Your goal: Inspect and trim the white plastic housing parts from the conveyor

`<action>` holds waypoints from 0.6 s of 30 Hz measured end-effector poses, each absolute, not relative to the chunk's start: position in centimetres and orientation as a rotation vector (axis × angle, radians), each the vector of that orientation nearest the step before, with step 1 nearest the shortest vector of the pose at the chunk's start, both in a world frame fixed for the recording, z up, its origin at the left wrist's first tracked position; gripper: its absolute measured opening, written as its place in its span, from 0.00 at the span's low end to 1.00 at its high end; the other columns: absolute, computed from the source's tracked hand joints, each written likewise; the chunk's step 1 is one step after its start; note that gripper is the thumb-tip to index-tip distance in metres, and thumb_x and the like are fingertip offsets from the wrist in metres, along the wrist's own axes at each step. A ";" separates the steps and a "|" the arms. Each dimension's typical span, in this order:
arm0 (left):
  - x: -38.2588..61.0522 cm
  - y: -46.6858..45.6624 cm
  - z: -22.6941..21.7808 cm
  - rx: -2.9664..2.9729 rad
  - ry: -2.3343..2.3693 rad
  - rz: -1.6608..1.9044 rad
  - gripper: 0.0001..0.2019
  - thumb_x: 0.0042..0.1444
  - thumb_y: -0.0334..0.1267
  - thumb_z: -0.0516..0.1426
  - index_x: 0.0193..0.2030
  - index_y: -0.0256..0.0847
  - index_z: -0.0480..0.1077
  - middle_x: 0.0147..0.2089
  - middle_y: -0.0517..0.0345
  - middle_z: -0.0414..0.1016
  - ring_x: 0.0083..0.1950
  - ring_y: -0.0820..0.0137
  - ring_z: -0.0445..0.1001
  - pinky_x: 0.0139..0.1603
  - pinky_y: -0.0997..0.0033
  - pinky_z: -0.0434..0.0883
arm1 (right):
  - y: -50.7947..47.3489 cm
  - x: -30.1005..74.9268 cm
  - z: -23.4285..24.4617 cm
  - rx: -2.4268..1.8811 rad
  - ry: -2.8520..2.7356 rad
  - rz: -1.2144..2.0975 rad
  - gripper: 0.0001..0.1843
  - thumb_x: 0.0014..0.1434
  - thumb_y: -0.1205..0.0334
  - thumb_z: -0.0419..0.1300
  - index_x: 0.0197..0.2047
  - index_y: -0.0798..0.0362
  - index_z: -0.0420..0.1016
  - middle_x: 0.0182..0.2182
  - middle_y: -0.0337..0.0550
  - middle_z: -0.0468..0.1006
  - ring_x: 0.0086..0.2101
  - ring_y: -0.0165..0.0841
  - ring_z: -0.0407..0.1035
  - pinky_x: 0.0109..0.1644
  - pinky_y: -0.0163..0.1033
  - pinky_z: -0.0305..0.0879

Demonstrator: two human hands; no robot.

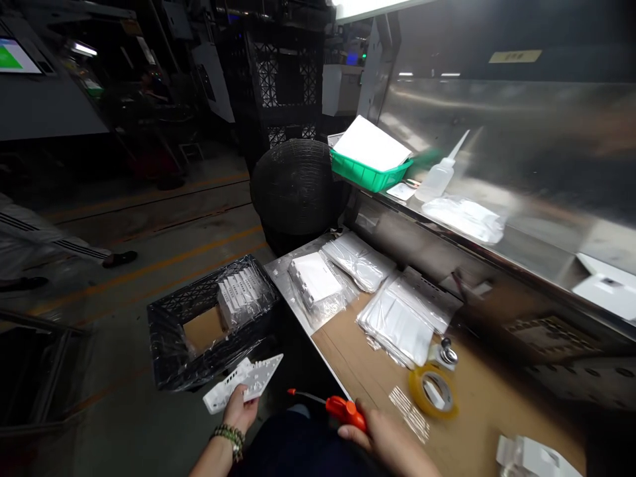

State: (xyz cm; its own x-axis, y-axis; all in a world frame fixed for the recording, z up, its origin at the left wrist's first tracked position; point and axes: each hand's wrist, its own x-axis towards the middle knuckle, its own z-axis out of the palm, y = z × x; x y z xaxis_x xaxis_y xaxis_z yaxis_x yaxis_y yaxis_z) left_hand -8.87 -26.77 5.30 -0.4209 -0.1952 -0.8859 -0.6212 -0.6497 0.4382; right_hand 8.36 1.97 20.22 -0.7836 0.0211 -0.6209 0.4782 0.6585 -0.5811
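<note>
My left hand (240, 412), with a beaded bracelet at the wrist, grips a white plastic part (258, 376) by its lower edge. The part is tilted and shows ribs and dark slots. An orange air blow gun (342, 409) with a thin metal nozzle and a red tip sits in my right hand (372, 427), fingers wrapped round its handle. Its tip points left toward the part, apart from it. Beyond my left hand stands a black crate (166, 354) lined with clear film, with several similar white parts (241, 295) standing in it.
On the brown-topped bench (338, 351) lie stacks of clear bags (397, 318), a bagged white part (315, 277), a tape roll (431, 391) and a small bottle (446, 354). A steel shelf holds a green tray (372, 173) and a squeeze bottle (437, 179). A person's leg (50, 235) shows at left.
</note>
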 end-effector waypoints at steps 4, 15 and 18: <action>-9.3 -25.8 7.0 -1.518 1.131 2.189 0.15 0.68 0.33 0.58 0.60 0.37 0.70 0.48 0.53 0.78 0.37 0.72 0.78 0.36 0.69 0.79 | 2.3 9.5 20.1 0.429 2.225 -1.172 0.38 0.58 0.25 0.55 0.53 0.51 0.74 0.46 0.51 0.83 0.45 0.47 0.77 0.46 0.41 0.66; -9.6 -23.8 11.1 -1.375 1.180 2.240 0.26 0.57 0.19 0.53 0.62 0.37 0.68 0.33 0.60 0.79 0.28 0.70 0.79 0.34 0.74 0.81 | 3.2 11.4 20.3 0.569 2.144 -1.457 0.35 0.57 0.28 0.59 0.51 0.51 0.77 0.44 0.48 0.84 0.45 0.48 0.76 0.50 0.45 0.68; -10.2 -24.2 12.1 -1.295 1.254 2.277 0.25 0.57 0.20 0.53 0.61 0.37 0.69 0.30 0.60 0.78 0.27 0.70 0.79 0.32 0.75 0.81 | 5.2 13.2 17.9 0.830 1.979 -1.832 0.36 0.57 0.27 0.58 0.49 0.52 0.77 0.38 0.48 0.84 0.40 0.45 0.79 0.40 0.42 0.72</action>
State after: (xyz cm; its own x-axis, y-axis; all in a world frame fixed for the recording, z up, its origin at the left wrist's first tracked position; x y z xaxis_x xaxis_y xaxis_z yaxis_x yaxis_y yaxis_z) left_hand -10.16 -24.15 12.15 -0.5800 -0.1952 -0.7909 -0.5640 -0.6043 0.5628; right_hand 13.20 5.18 17.91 -0.7806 0.1982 -0.5928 0.6063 0.0093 -0.7952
